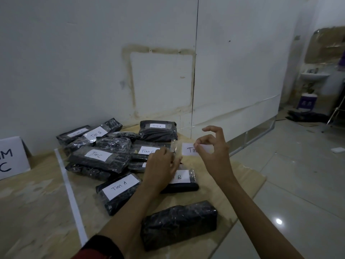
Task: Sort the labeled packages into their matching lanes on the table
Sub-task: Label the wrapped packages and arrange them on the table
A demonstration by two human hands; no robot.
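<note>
1. The surface (46,202) is a pale wooden board. A white tape line (71,195) runs across it from far to near.
2. A pile of black, film-wrapped packages (104,146) lies right of the tape line, at the far side near the wall. The white labels on them read Tim A, Tim B and Tim C.
3. One black package (179,223) with no label showing lies alone at the near edge, between the two forearms.
4. The "Tim A" package (119,191) lies just left of the left forearm, apart from the pile.
5. A package marked "B" (183,181) lies partly under the left hand.
6. A white sign card (11,157) stands left of the tape line; a large "C" is readable on it.
7. The right hand (214,152) is raised over the far right of the surface. Its thumb and forefinger pinch a white label (188,149), and the other fingers arch loosely above.
8. The left hand (162,165) reaches forward, fingers at a strip of clear film (174,144) beside the label. I cannot tell whether they grip it.
</note>
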